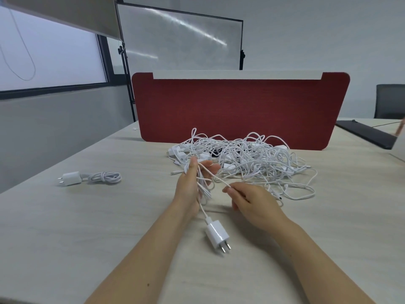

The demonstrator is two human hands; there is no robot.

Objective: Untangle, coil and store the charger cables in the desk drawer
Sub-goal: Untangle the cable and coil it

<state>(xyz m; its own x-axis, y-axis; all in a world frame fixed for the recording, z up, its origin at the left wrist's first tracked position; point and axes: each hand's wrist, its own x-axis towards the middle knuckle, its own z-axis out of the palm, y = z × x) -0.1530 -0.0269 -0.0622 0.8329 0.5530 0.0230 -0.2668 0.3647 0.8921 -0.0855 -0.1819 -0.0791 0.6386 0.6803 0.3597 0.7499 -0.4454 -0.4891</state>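
A big tangle of white charger cables (247, 159) lies on the desk in front of the red divider. My left hand (192, 183) holds several loops of one white cable wound round its fingers. That cable's white plug adapter (217, 235) hangs below the hand, close over the desk. My right hand (247, 198) pinches the same cable's free run between thumb and forefinger, just right of the left hand. One finished charger, coiled with its adapter (87, 178), lies apart at the left. No drawer is in view.
The pale wood desk (109, 227) stretches all round the hands. A red fabric divider (241, 108) stands upright behind the tangle. A dark flat device (368, 133) lies at the far right, with a person's fingers (401, 128) at the frame edge. A whiteboard stands behind.
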